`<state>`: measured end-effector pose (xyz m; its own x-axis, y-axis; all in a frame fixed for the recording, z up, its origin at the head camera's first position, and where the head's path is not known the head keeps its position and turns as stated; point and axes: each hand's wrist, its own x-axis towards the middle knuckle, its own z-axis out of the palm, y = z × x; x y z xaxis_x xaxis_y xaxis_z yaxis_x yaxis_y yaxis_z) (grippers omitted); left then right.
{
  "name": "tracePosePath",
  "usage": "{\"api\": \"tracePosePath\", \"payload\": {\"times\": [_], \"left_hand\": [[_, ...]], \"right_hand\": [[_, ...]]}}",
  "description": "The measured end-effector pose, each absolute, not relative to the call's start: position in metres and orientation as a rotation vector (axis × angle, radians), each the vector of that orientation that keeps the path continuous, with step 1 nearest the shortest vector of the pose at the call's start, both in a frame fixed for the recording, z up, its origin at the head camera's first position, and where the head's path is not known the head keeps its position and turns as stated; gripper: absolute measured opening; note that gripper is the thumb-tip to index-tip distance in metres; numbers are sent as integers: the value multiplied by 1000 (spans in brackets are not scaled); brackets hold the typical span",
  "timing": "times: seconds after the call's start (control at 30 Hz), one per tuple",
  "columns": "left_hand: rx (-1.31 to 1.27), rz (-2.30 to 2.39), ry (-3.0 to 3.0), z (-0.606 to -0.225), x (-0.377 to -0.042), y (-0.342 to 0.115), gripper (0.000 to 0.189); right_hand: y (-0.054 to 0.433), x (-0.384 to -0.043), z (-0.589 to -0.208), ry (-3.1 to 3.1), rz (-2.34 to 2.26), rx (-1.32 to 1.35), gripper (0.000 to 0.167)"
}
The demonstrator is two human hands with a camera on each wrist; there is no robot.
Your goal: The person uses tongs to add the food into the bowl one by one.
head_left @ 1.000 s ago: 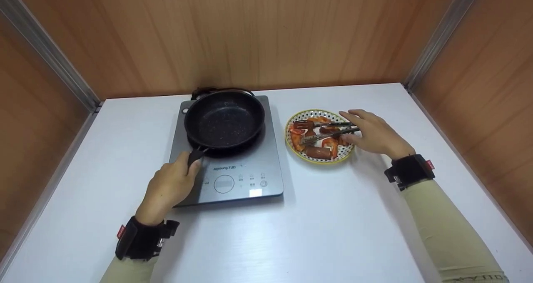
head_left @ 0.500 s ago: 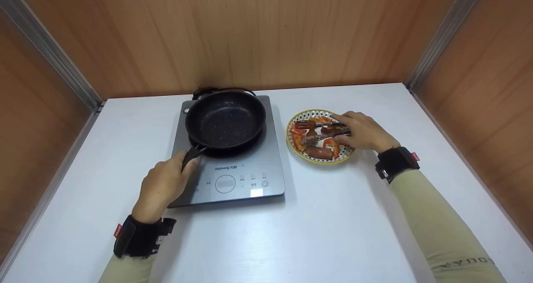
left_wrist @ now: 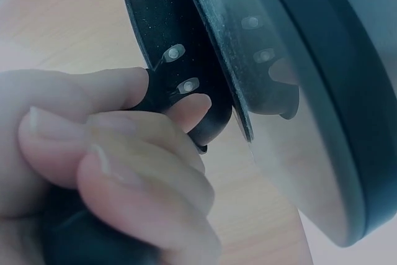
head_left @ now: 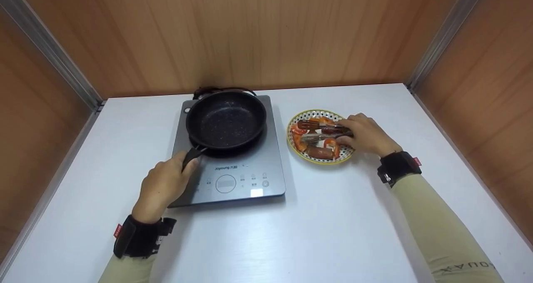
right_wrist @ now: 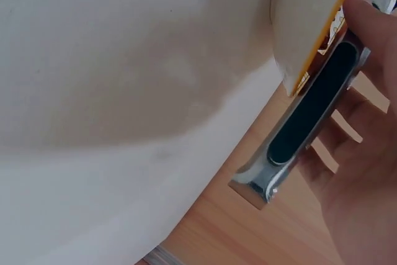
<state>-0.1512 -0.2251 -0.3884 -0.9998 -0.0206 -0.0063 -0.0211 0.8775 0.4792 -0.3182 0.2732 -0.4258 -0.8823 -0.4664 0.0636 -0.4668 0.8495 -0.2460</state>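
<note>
My left hand (head_left: pixel 164 187) grips the black handle (head_left: pixel 192 155) of a dark frying pan (head_left: pixel 227 122) that stands on an induction cooktop (head_left: pixel 250 166). In the left wrist view, fingers curl round the handle beside the riveted pan wall (left_wrist: pixel 164 20). Over a dotted, yellow-rimmed plate (head_left: pixel 343 154), my right hand (head_left: pixel 366 135) holds metal tongs (head_left: pixel 325 125) by their arms, tips spread and pointing left. A brown sausage piece (head_left: pixel 320 152) and orange-red pieces (head_left: pixel 299 141) that look like shrimp lie on the plate. The right wrist view shows the tongs' dark handle inlay (right_wrist: pixel 316 103); their tips are hidden there.
Pan, cooktop and plate share a white table (head_left: pixel 266 241). A wooden panel (head_left: pixel 266 33) rises behind it, with similar panels at both sides. A dark cable (head_left: pixel 204 92) lies behind the pan at the cooktop's back edge.
My right hand has moved left, further over the plate, and now grips the tongs nearer their tips. The tongs' arms sit slightly closer together. The left hand and pan have hardly moved.
</note>
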Motion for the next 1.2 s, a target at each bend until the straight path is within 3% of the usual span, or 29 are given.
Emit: {"api": "tracePosePath", "payload": {"times": [0.57, 0.77, 1.0, 1.2], "left_hand": [[-39, 780, 3021, -386, -151, -221, 30], [-14, 761, 3031, -386, -152, -221, 29], [-3, 768, 3036, -386, -151, -222, 30], [-1, 780, 3037, -386, -151, -223, 30]], "right_hand": [[294, -280, -399, -3033, 464, 699, 51], [298, -263, -396, -3011, 280, 651, 69], [297, -253, -388, -3006, 138, 700, 58], [293, -249, -380, -3071, 84, 745, 59]]}}
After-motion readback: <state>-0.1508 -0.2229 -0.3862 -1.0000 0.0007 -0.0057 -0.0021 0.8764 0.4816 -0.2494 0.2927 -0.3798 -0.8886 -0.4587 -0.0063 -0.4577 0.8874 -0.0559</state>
